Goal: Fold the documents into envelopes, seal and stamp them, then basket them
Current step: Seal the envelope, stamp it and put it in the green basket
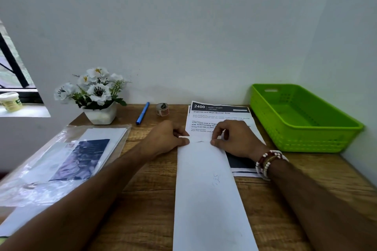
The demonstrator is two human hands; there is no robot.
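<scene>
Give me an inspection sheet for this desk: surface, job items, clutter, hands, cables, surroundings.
Surface: wooden desk, set against a white wall.
Job's things: white envelope lying lengthwise at centre; printed documents behind it, partly under the right hand; green basket at right, no envelopes seen inside; small roll, likely stamps, at the back.
Clutter: blue pen, flower pot, plastic sleeve of papers at left.
Hands: left hand and right hand both pinch the envelope's far end.
Cables: nothing seen.
Surroundings: window at left, tub on its sill.

The printed document (219,115) reads "2400 DESK / STUDY, Organize and Wipe Monitor Area".
</scene>
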